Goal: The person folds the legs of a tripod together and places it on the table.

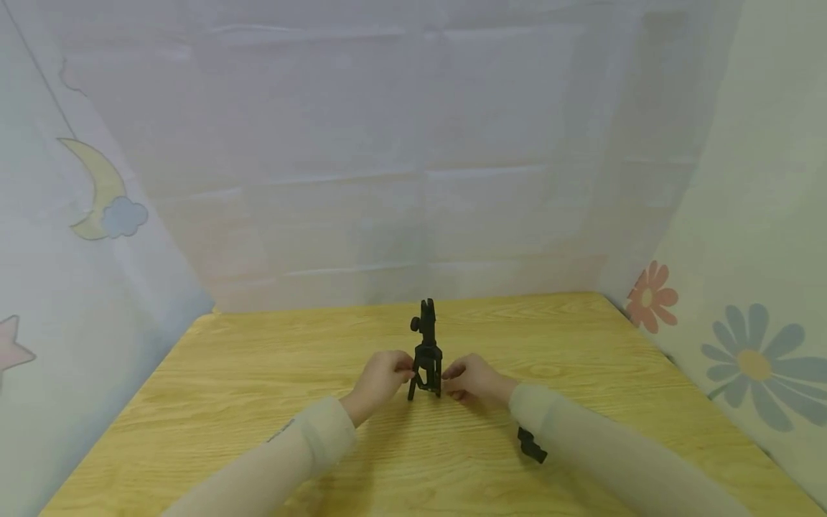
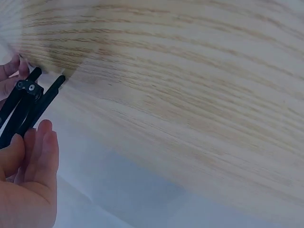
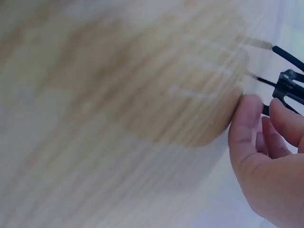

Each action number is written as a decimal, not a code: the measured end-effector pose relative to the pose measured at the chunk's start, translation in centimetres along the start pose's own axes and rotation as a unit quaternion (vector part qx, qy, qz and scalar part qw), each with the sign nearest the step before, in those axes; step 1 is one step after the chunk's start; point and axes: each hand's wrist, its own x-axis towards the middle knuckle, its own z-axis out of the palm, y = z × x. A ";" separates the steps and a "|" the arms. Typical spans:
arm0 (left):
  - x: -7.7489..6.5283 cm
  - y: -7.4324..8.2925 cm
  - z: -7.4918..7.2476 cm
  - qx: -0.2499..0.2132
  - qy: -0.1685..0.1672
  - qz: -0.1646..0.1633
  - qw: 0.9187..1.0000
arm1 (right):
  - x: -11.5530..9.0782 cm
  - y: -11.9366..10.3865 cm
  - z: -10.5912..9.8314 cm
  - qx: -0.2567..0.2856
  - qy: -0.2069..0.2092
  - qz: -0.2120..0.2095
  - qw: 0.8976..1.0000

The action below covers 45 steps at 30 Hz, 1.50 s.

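Note:
A small black tripod (image 1: 428,352) stands upright on the wooden table, its legs slightly spread, with a side knob and a forked top. My left hand (image 1: 382,377) pinches its left leg between thumb and fingers. In the left wrist view, the leg (image 2: 45,107) runs past the thumb and fingertips of the left hand (image 2: 31,175). On the other side, my right hand (image 1: 474,380) is close to the right leg, thumb and forefinger apart. The right wrist view has the right hand (image 3: 266,156) beside the tripod's hub (image 3: 289,85); whether it touches a leg is unclear.
A small black part (image 1: 532,445) lies on the table (image 1: 271,366), partly hidden by the right sleeve (image 1: 601,438). A pale covered wall (image 1: 336,143) rises behind the table. Patterned side walls with a moon (image 1: 100,183) and flowers (image 1: 754,365) flank it.

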 end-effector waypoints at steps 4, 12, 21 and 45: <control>0.1 0.0 0.0 0.012 0.002 0.004 1.000 | 0.5 -0.3 -0.4 -0.010 -0.009 -0.027 1.000; 0.4 -0.1 -0.2 0.001 -0.008 0.002 1.000 | 1.2 -0.7 -1.0 -0.014 -0.046 -0.044 0.998; 0.7 -0.4 -0.8 -0.007 0.016 -0.017 1.000 | -0.1 0.5 -1.1 -0.046 -0.015 -0.069 0.996; 0.8 3.2 -0.3 -0.011 0.002 -0.026 1.000 | -2.3 0.3 0.6 -0.039 0.001 -0.066 0.997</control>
